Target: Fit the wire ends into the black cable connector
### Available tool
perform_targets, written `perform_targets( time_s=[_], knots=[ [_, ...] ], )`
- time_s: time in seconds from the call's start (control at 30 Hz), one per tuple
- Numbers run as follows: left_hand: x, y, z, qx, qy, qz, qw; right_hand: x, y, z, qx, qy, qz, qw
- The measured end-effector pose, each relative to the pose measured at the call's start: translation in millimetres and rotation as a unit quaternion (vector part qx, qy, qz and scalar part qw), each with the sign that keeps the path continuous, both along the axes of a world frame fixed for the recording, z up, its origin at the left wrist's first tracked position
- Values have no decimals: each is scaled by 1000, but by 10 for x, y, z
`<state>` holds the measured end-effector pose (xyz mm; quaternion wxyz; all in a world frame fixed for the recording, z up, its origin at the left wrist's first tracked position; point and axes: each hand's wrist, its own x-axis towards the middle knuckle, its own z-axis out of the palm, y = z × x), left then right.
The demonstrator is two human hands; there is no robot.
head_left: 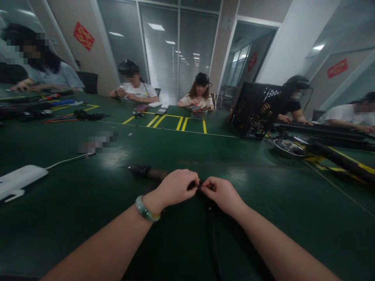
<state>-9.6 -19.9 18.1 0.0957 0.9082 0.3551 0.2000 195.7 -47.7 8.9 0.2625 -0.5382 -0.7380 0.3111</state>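
Observation:
My left hand (178, 186), with a green bangle (145, 210) at the wrist, is closed in a pinch. Opposite it, my right hand (224, 195) pinches too, and the fingertips of both hands nearly meet. A small dark thing between them is too hidden to name. Behind my left hand lies what looks like an electric screwdriver (150, 172), dark with a brown body and its metal tip pointing left; its other end is hidden by the hand. A black cable (213, 238) runs from under my right hand toward the front of the green table (96, 199).
A white power strip (23, 179) lies at left. At right are a metal bowl (288, 147), a long black tool (340, 156) and a black computer case (253, 111). Wire bundles (79, 116) lie at far left. Several people (199, 93) work across the table.

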Motion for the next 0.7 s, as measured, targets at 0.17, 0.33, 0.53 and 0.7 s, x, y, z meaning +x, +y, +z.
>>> perform_targets(
  time_s=[0.17, 0.33, 0.53, 0.7],
  knots=[
    [-3, 7, -7, -1, 0, -1, 1000, 9, 2, 11, -11, 7, 8, 1000],
    [6, 18, -9, -3, 8, 2, 1000, 12, 12, 21, -14, 7, 11, 1000],
    [8, 12, -11, -3, 11, 15, 1000, 13, 16, 10, -18, 14, 10, 1000],
    [-3, 23, -19, -4, 13, -3, 1000, 29, 16, 12, -26, 18, 11, 999]
  ],
)
